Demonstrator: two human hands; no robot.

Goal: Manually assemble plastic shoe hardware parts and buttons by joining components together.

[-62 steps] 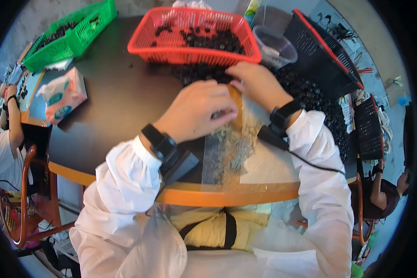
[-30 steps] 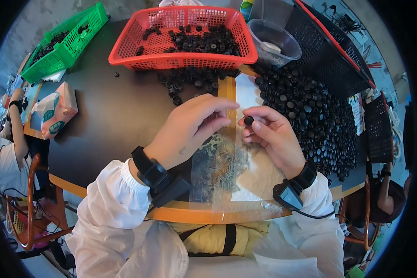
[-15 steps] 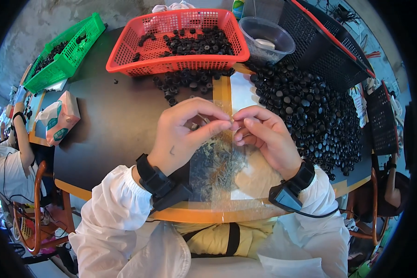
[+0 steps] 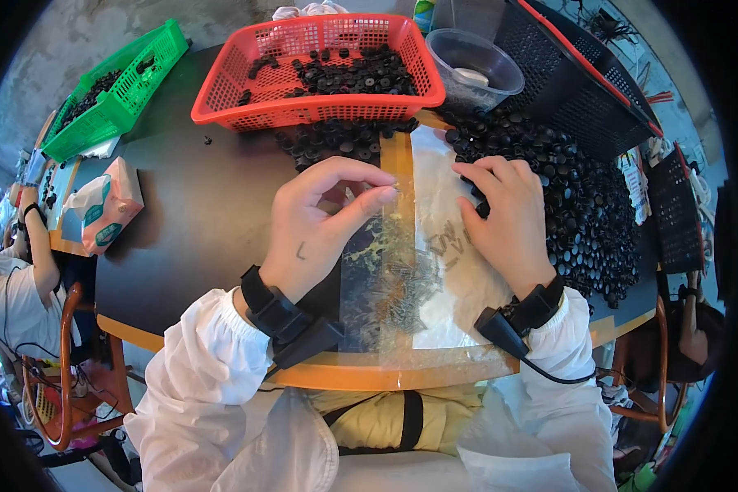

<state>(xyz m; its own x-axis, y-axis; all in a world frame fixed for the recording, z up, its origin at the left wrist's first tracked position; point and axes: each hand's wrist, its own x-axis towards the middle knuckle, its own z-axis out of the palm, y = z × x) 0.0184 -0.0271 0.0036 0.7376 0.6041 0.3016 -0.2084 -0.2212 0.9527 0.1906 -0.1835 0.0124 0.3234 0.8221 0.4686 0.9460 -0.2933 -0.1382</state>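
My left hand (image 4: 312, 217) is raised over the middle of the table, thumb and index fingertips pinched around something too small to make out. To its right, my right hand (image 4: 508, 213) is at the left edge of a big heap of round black plastic caps (image 4: 586, 209). Its thumb and index finger are apart, with dark caps showing between and beyond them. Below the hands lies a scatter of thin metal pins (image 4: 402, 295) on clear plastic sheeting, partly over a white sheet (image 4: 447, 312) with dark marks.
A red basket (image 4: 320, 111) with black parts stands at the back, more parts (image 4: 336, 143) in front of it. Beside it are a clear tub (image 4: 476, 70) and a black crate (image 4: 578, 90). Leftward are a tissue pack (image 4: 115, 205), a green basket (image 4: 111, 107) and another person (image 4: 25, 287).
My right hand has left the left fingertips and moved right to the black caps, its fingers spreading. My left hand keeps its pinch and has shifted slightly left.
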